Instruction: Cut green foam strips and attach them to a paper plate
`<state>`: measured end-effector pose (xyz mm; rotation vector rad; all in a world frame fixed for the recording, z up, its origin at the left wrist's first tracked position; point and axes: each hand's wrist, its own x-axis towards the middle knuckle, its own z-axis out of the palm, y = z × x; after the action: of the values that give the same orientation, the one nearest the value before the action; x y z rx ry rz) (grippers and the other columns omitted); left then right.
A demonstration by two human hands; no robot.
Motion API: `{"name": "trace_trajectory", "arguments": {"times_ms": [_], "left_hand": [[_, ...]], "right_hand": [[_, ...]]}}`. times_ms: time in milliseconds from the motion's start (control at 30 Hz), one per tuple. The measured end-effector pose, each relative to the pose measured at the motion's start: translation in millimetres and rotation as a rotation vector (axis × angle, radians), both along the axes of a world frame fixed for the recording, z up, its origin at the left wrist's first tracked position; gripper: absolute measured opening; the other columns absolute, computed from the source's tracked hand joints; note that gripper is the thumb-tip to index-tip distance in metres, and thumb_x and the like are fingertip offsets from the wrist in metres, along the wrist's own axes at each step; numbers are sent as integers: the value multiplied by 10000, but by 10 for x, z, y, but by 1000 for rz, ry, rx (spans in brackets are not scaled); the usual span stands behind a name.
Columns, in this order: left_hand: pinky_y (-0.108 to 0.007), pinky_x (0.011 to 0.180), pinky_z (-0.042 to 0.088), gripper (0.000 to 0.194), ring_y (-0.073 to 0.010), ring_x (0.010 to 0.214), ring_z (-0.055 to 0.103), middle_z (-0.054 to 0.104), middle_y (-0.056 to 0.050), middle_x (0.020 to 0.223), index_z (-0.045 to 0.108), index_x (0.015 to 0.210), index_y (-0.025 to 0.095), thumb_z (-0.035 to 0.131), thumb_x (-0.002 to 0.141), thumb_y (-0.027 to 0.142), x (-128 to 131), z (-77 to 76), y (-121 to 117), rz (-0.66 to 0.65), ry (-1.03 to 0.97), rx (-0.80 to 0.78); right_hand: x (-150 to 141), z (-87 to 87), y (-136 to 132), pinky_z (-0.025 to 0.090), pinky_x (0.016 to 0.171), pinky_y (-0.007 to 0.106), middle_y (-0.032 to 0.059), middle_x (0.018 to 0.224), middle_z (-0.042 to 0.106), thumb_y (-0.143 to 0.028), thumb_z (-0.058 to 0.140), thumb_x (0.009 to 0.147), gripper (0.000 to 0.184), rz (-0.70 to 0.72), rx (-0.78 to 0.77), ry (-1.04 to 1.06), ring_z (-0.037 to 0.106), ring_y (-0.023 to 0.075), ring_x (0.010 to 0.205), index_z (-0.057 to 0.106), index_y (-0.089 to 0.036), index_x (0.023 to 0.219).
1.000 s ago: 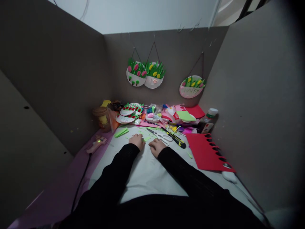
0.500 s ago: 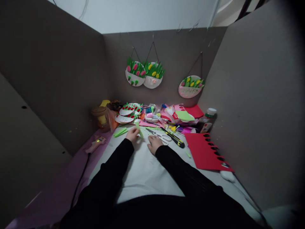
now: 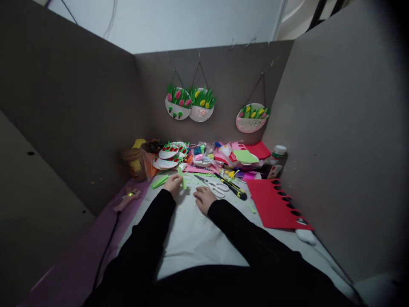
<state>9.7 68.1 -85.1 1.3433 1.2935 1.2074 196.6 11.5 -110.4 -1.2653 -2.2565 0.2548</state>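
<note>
My left hand (image 3: 173, 184) is closed on a light green paper strip (image 3: 182, 178), which stands up past the fingertips. Just left of it lies a small stack of green strips (image 3: 159, 182). My right hand (image 3: 204, 199) rests on the white table cover (image 3: 194, 238), fingers spread and holding nothing. Beside its fingertips are white-handled scissors (image 3: 218, 188), their blades pointing to the back left. A black and yellow utility knife (image 3: 234, 187) lies right of the scissors. Small green scraps (image 3: 252, 209) are scattered about.
A pink glue gun (image 3: 128, 199) with a lit light lies at left. Red foam sheet (image 3: 275, 204) with cut-out holes sits at right, near a white-capped bottle (image 3: 277, 160). Paper-plate flower crafts (image 3: 169, 155) and supplies line the back. Grey panels (image 3: 335, 128) enclose the table.
My right hand has drawn slightly left and toward me, away from the scissors. My left hand has shifted a little left, still holding the strip. The camera view has tilted slightly.
</note>
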Motion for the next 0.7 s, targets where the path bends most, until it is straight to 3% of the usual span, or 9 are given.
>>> {"name": "trace_trajectory", "arguments": {"times_ms": [167,333,500,600,700], "left_hand": [[-209,473,376,266,-82,478,482,522,34,547,423,678,179,569,711,399,124,46,-64,-105,-50,-7],[-187,419,307,283,-58,403,403,441,80,464,437,635,172,629,630,380,175,37,-191,-282,21,-18],[-190,443,311,305,-60,429,402,430,78,468,453,611,162,626,615,413,261,21,-259,-415,86,1],[-192,462,335,291,-69,454,422,443,73,482,455,606,163,628,613,397,226,43,-244,-366,83,4],[-191,466,357,228,-81,477,448,471,61,501,470,594,165,628,613,328,111,68,-193,-150,70,-33]], "right_hand": [[17,-9,53,375,920,354,108,1062,587,-141,535,706,305,-36,35,169,479,210,1039,630,-156,995],[39,50,52,462,713,269,16,821,647,-200,480,767,413,-177,-37,469,580,139,730,519,-190,1178],[44,60,64,466,658,255,1,752,679,-295,505,764,231,-149,-62,480,596,141,650,655,-219,922],[154,65,159,462,648,264,6,723,673,-309,484,769,200,-247,14,499,594,160,666,660,-226,812],[327,83,277,452,635,282,30,713,643,-239,480,735,285,-474,77,508,575,181,669,630,-204,976]]}}
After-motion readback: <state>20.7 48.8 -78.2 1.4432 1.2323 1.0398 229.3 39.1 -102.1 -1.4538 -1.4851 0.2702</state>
